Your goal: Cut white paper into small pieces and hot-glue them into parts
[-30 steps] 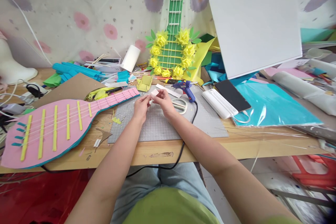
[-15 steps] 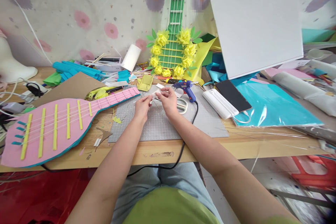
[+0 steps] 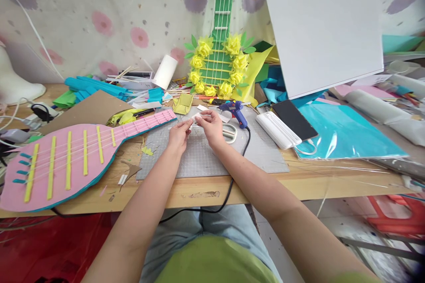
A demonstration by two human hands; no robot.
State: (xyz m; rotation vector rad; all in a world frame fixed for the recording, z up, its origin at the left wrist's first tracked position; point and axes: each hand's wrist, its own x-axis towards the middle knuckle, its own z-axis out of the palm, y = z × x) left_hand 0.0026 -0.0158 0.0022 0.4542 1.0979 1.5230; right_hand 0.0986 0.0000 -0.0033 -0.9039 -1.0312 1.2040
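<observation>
The left hand (image 3: 178, 136) and the right hand (image 3: 213, 130) are both pinching one small white piece (image 3: 195, 117), above the mat (image 3: 202, 159).

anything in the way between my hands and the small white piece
Nothing visible: the left hand and right hand both hold the small white piece in their fingers, above the gray gridded cutting mat.
</observation>
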